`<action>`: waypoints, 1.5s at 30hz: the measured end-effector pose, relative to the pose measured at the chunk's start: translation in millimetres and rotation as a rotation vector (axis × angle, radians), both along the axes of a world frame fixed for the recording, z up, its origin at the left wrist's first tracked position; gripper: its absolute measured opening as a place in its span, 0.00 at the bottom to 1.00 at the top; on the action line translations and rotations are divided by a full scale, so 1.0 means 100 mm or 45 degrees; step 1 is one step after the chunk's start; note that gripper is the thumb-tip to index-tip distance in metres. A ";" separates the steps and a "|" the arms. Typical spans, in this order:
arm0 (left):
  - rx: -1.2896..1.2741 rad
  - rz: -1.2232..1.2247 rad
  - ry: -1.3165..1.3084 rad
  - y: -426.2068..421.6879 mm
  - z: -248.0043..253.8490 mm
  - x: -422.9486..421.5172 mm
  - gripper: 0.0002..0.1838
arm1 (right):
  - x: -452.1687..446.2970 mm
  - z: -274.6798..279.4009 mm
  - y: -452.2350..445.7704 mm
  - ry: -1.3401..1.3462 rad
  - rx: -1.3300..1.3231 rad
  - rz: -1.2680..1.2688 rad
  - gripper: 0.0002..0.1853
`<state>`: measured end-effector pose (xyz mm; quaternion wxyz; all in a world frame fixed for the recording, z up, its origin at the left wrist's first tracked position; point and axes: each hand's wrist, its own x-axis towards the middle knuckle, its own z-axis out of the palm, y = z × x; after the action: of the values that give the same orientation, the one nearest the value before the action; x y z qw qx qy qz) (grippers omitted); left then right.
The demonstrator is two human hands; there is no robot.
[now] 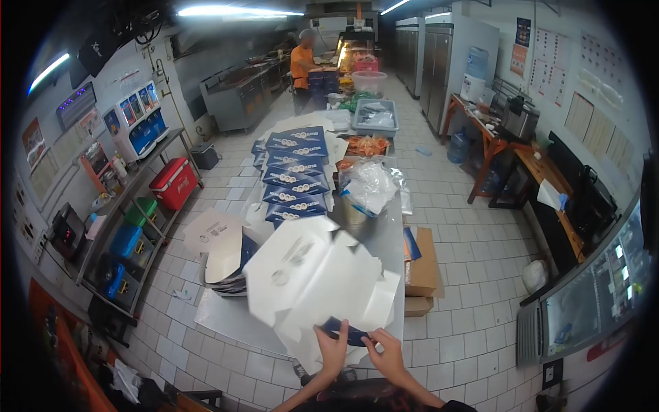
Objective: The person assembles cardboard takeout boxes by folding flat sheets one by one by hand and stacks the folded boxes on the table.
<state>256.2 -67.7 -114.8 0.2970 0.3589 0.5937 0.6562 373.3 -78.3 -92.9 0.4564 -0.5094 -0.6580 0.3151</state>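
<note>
A large unfolded white carton (329, 281) lies across the near part of the metal table (223, 312). At its near edge my left hand (334, 347) pinches a dark blue flap (353, 335) of the carton. Just to the right, my right hand (386, 351) grips the same flap, fingers bent around it. Beyond the carton stands a row of folded blue boxes (296, 172). A stack of open cartons (223, 257) sits to the left.
Plastic bags (371, 185) and a grey tub (376, 117) are farther along the table. Cardboard boxes (420, 268) stand right of it. A person in orange (302, 65) is at the far end. Shelving with a red cooler (175, 182) is at left.
</note>
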 end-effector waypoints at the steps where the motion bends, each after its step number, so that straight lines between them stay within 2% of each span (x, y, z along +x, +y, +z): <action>1: 0.001 -0.005 -0.012 -0.02 0.03 0.01 0.25 | 0.03 0.00 -0.02 -0.012 0.001 -0.005 0.06; 3: -0.237 -0.319 0.156 -0.06 0.11 -0.05 0.25 | 0.11 -0.04 -0.04 0.108 -0.009 0.006 0.06; 5: -0.130 -0.332 0.169 -0.06 0.06 -0.04 0.27 | 0.21 -0.13 -0.09 0.154 -0.088 0.057 0.06; 7: -0.377 -0.497 0.371 -0.07 0.19 -0.04 0.30 | 0.25 -0.04 -0.13 0.184 -0.097 0.069 0.06; 9: -0.345 -0.553 0.385 -0.09 0.28 0.01 0.31 | 0.30 -0.04 -0.15 0.072 -0.035 0.119 0.06; 11: -0.279 -0.666 0.496 -0.09 0.26 -0.01 0.34 | 0.29 -0.02 -0.16 0.126 0.024 0.167 0.06; 12: -0.472 -0.874 0.486 -0.06 0.40 -0.10 0.41 | 0.33 -0.05 -0.16 0.143 -0.040 0.247 0.07; 13: -0.458 -0.871 0.478 -0.06 0.50 -0.14 0.41 | 0.35 -0.02 -0.14 0.131 -0.031 0.250 0.07; 15: -0.130 -1.042 0.384 -0.11 0.60 -0.17 0.49 | 0.37 0.03 -0.15 0.435 -0.280 0.396 0.06; 16: -0.095 -1.068 0.503 -0.08 0.56 -0.17 0.55 | 0.38 0.03 -0.14 0.423 -0.285 0.408 0.06; 17: -0.099 -1.056 0.495 -0.09 0.56 -0.18 0.55 | 0.36 0.01 -0.12 0.537 -0.357 0.394 0.05; 19: -0.218 -1.044 0.242 -0.09 0.58 -0.21 0.55 | 0.34 -0.08 -0.04 0.770 -0.502 0.358 0.03; 20: -0.214 -1.040 0.235 -0.08 0.56 -0.23 0.54 | 0.35 -0.22 0.05 0.950 -0.453 0.479 0.04; 24: -0.226 -1.023 0.305 -0.14 0.72 -0.22 0.50 | 0.48 -0.01 0.29 0.812 -0.443 0.611 0.10; 26: 0.115 -0.938 0.755 -0.14 0.73 -0.21 0.45 | 0.59 0.03 0.44 0.743 -0.236 0.450 0.17; 27: 0.107 -0.928 0.750 -0.14 0.74 -0.22 0.45 | 0.62 0.06 0.50 0.706 -0.134 0.371 0.22; 29: 0.180 -0.844 1.215 -0.12 0.79 -0.26 0.43 | 0.67 0.28 0.56 0.713 -0.191 0.381 0.25; 31: 0.181 -0.817 1.237 -0.11 0.78 -0.33 0.43 | 0.63 0.51 0.57 0.718 -0.242 0.391 0.28; 33: 0.164 -0.765 1.366 -0.10 0.76 -0.38 0.43 | 0.58 0.68 0.56 0.916 -0.649 0.648 0.26; 34: 0.106 -0.717 1.341 -0.12 0.82 -0.37 0.43 | 0.52 0.71 0.55 1.178 -0.724 0.732 0.19; 35: 0.110 -0.714 1.339 -0.11 0.82 -0.37 0.43 | 0.47 0.71 0.53 1.174 -0.722 0.733 0.19; 37: 0.146 -0.700 0.849 -0.11 0.81 -0.38 0.43 | 0.38 0.67 0.44 0.909 -0.715 0.603 0.13; 39: 0.135 -0.708 0.837 -0.11 0.81 -0.37 0.43 | 0.28 0.40 0.33 0.802 -0.620 0.500 0.15; 41: 0.127 -0.723 0.816 -0.08 0.82 -0.36 0.44 | 0.24 0.23 0.33 0.173 0.213 0.155 0.09; 42: 0.131 -0.726 0.816 -0.08 0.84 -0.36 0.44 | 0.31 0.38 0.34 -0.413 0.516 -0.058 0.07; 43: 0.132 -0.766 0.921 -0.08 0.86 -0.38 0.44 | 0.40 0.21 0.41 -0.168 0.506 -0.062 0.08; 45: 0.134 -0.814 1.026 -0.11 0.87 -0.35 0.44 | 0.51 0.11 0.41 -0.198 0.518 -0.022 0.09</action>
<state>221.2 -78.2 -28.0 0.2120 0.7611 0.4878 0.3713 424.4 -37.7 -81.4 0.5004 -0.4353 -0.7368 0.1315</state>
